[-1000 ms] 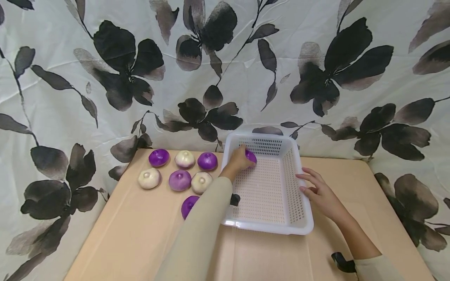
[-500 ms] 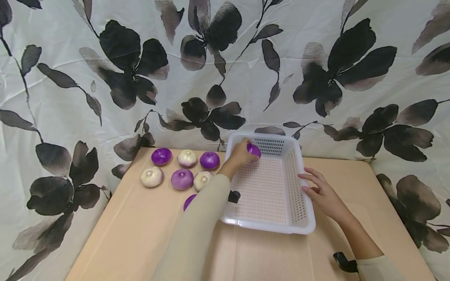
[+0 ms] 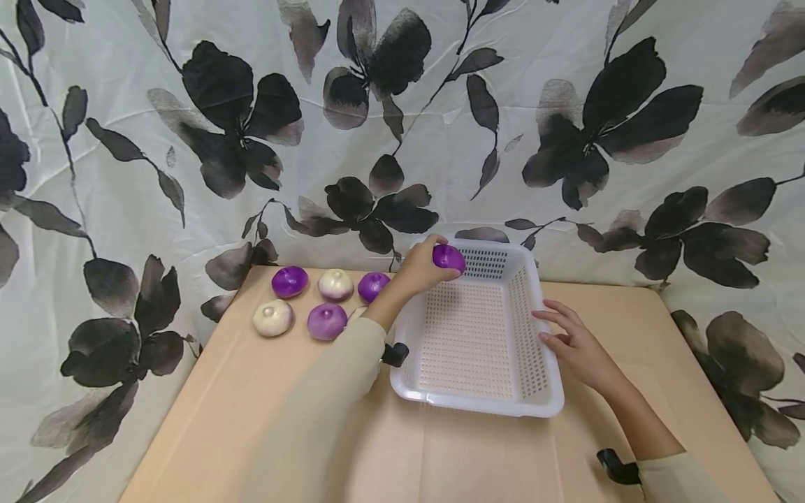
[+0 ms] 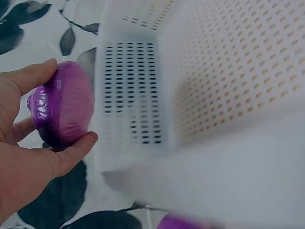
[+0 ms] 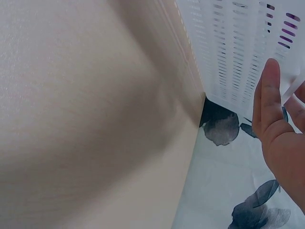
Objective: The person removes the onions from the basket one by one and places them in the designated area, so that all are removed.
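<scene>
My left hand [image 3: 423, 267] grips a shiny purple onion [image 3: 448, 257] over the far left corner of the white plastic basket [image 3: 476, 404]. In the left wrist view, thumb and fingers pinch the onion [image 4: 71, 105] from its sides, level with the basket's perforated end wall [image 4: 129, 90]. My right hand [image 3: 575, 347] holds the basket's right rim; in the right wrist view, one finger [image 5: 271, 88] lies along the outer wall and another curls over the rim. The basket's visible floor holds nothing.
Left of the basket, purple onions [image 3: 290, 281] and white onions [image 3: 273, 318] stand in a loose group on the wooden table [image 3: 207, 419]. My left sleeve [image 3: 314, 412] covers part of that group. A flowered cloth [image 3: 478, 154] hangs behind the table.
My left hand has risen with the purple onion from inside the basket toward its far left corner. The sleeve has shifted left over the nearer onions. My right hand stays at the rim.
</scene>
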{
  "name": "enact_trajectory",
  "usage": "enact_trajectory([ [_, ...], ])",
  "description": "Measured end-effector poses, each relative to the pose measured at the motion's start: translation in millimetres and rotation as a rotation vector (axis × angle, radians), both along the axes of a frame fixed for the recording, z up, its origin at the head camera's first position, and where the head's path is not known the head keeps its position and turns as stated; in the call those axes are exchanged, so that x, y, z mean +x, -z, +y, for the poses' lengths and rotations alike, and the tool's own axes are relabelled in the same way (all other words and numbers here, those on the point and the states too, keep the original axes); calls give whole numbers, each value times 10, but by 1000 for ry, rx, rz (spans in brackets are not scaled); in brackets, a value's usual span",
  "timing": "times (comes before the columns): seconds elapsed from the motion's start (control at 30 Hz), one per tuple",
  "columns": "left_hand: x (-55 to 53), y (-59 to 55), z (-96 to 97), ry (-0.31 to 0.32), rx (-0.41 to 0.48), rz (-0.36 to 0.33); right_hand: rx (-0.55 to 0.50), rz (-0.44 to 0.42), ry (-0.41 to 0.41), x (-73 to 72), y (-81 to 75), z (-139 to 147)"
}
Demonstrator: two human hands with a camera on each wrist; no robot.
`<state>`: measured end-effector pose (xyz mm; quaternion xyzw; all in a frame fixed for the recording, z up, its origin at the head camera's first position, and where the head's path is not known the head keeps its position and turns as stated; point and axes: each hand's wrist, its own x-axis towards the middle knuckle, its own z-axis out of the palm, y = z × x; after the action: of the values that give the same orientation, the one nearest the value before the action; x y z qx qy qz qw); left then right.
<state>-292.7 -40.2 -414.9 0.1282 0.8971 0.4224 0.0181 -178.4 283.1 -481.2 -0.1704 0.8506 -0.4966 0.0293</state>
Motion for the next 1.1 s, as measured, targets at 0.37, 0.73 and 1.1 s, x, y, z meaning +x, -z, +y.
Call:
enact_trajectory([
  [0.37,285,-236,-484,17,20,134,19,-5,7,12,-20,-23],
  [0.73,626,-313,-1113,6,20,159,24,11,-10,11,5,16],
  [1.1,1004,-215,-1793,1,-50,92,29,34,-13,-5,33,2],
])
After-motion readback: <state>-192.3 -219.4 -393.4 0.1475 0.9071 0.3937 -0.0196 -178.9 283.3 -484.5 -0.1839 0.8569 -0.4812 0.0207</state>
